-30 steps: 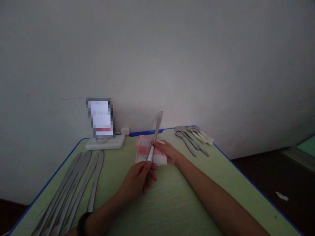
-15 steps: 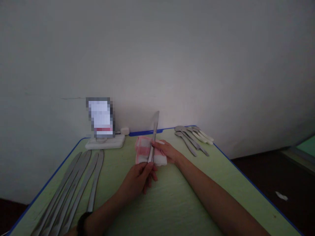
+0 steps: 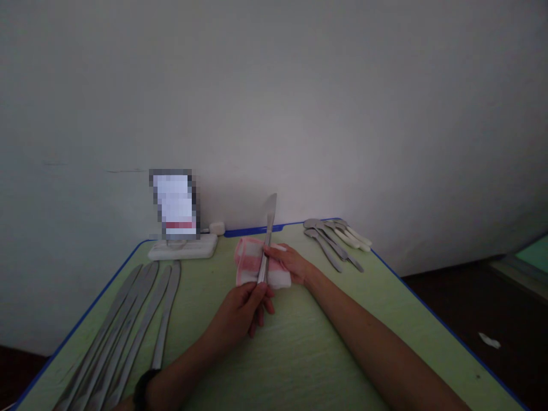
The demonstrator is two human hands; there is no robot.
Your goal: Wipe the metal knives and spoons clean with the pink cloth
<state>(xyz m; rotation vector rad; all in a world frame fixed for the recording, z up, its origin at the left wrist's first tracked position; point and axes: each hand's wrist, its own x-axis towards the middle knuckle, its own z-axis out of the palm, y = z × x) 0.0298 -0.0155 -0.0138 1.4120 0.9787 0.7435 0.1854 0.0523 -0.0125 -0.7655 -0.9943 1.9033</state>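
A metal table knife [image 3: 269,231] is held over the middle of the table, blade pointing up and away. My left hand [image 3: 246,302] pinches the lower end of its handle, other fingers curled below. Around the upper handle my right hand [image 3: 291,262] is closed, thumb on top. A folded pink and white checked cloth [image 3: 249,260] lies in my right hand, behind and under the knife; most of the right fingers are hidden beneath it.
Several table knives [image 3: 141,319] lie in a row at the left. Several spoons [image 3: 325,245], some white-handled, lie at the back right. A lit phone [image 3: 175,202] stands on a white base [image 3: 184,248]. Behind the green, blue-edged table [image 3: 299,348] rises a grey wall [image 3: 274,103].
Almost nothing differs. Both hands keep their grip on the knife and cloth, with only a very slight shift.
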